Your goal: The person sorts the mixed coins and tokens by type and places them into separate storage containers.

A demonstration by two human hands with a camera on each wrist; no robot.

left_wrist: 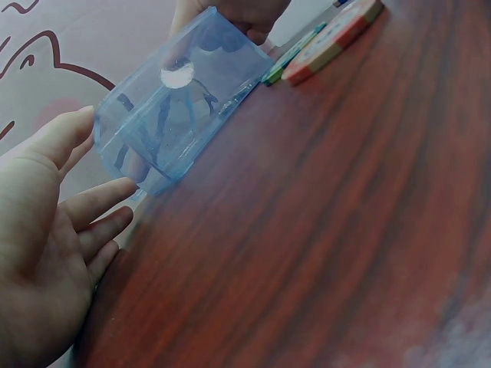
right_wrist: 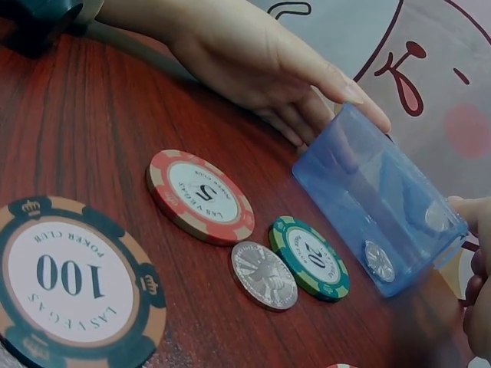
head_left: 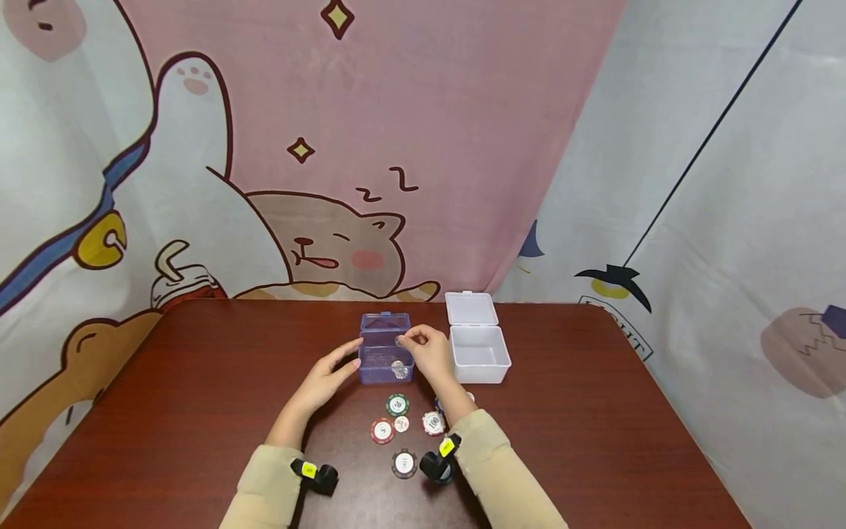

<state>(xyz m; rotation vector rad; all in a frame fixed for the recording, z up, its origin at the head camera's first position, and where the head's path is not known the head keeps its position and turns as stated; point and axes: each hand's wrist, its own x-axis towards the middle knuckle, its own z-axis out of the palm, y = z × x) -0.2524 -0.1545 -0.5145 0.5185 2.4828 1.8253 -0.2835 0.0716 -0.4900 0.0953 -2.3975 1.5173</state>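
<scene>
A translucent blue box stands on the table with its lid raised at the back. My left hand is at its left side, thumb and fingers spread and fairly straight, fingertips at the wall. My right hand reaches over the box's right side and pinches a silver coin between thumb and fingertips. Through the blue wall another silver coin shows at the bottom. In front of the box lie a green 20 poker chip, a red 5 poker chip and a loose silver coin.
A white box with its lid raised stands right of the blue one. Nearer the front are a white-and-black 100 chip and a dark 100 chip. More chips are partly hidden under my right forearm. A patterned cloth hangs behind the table.
</scene>
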